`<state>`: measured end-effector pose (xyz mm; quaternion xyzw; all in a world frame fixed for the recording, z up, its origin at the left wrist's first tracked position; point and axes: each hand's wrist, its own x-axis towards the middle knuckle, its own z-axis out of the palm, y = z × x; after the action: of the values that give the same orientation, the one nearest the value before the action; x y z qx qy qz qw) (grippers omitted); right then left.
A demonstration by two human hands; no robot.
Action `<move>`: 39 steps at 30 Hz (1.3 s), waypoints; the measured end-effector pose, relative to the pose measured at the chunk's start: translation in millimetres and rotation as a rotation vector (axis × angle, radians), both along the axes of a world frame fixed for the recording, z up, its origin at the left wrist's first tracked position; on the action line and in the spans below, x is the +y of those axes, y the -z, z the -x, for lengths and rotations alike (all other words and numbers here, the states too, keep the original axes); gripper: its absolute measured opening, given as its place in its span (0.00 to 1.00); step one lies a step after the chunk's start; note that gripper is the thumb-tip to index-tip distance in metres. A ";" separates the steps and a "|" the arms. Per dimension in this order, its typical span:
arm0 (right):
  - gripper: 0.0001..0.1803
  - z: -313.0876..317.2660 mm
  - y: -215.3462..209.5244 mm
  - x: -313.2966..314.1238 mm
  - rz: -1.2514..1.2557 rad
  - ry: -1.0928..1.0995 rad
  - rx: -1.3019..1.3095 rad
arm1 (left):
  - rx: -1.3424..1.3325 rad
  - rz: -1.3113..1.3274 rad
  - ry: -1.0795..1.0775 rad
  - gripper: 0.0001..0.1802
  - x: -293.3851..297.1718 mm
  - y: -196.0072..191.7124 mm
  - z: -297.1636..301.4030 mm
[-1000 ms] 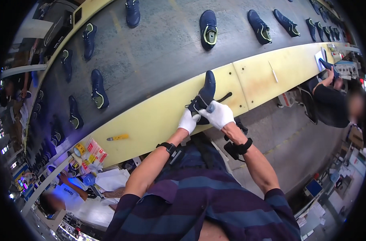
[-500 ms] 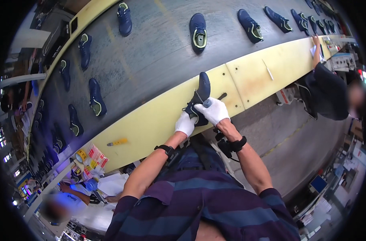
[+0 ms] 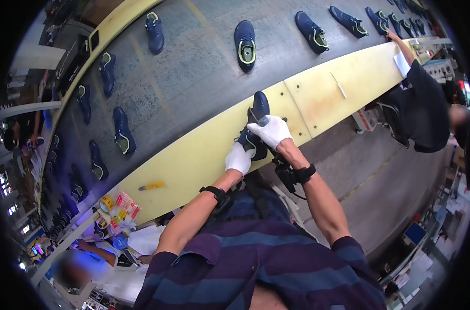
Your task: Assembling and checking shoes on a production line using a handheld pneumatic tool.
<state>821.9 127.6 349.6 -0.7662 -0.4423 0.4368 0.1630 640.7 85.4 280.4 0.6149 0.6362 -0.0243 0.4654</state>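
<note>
My left hand (image 3: 239, 157), in a white glove, is closed on the heel end of a dark navy lace-up shoe (image 3: 261, 103). The shoe rests on the pale yellow ledge (image 3: 193, 160) in front of me, its toe pointing away. Above the laces, my gloved right hand (image 3: 272, 132) grips a tool with a thin metal shaft (image 3: 251, 114) and a bluish-grey handle (image 3: 264, 121). The shaft lies near the front of the laces; whether its tip touches them I cannot tell. My right hand hides part of the shoe's upper.
Beyond the ledge runs a grey conveyor belt (image 3: 193, 67) bearing several navy shoes, one nearby (image 3: 245, 46). A yellow cutter (image 3: 151, 185) and a white pen (image 3: 339, 85) lie on the ledge. At right, a co-worker's hand (image 3: 393, 36) reaches a belt shoe. Another person (image 3: 80, 268) sits lower left.
My right hand has moved forward along the shoe with the tool; my left stays at the heel. The co-worker's arm now reaches farther over the belt. Nearby belt shoes appear shifted left.
</note>
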 end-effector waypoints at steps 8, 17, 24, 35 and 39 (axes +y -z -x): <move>0.29 -21.1 18.2 -53.7 0.074 0.033 0.131 | -0.017 -0.001 -0.006 0.29 -3.7 25.3 6.7; 0.29 -26.3 14.7 -67.8 0.219 0.136 0.316 | -0.471 -0.082 0.037 0.37 6.5 76.7 30.9; 0.29 -33.2 3.9 -60.9 0.121 -0.053 0.027 | -0.485 -0.062 0.035 0.35 10.9 64.3 27.6; 0.27 -6.8 5.7 -31.2 0.023 -0.279 -0.078 | -0.165 0.083 0.108 0.27 16.3 36.3 14.0; 0.27 -16.8 10.5 -49.5 0.112 -0.231 -0.021 | -0.250 -0.022 0.081 0.28 13.4 44.8 18.5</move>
<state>838.7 78.1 339.2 -0.7227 -0.5042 0.4683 0.0641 622.2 98.8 235.7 0.6436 0.5480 0.0406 0.5328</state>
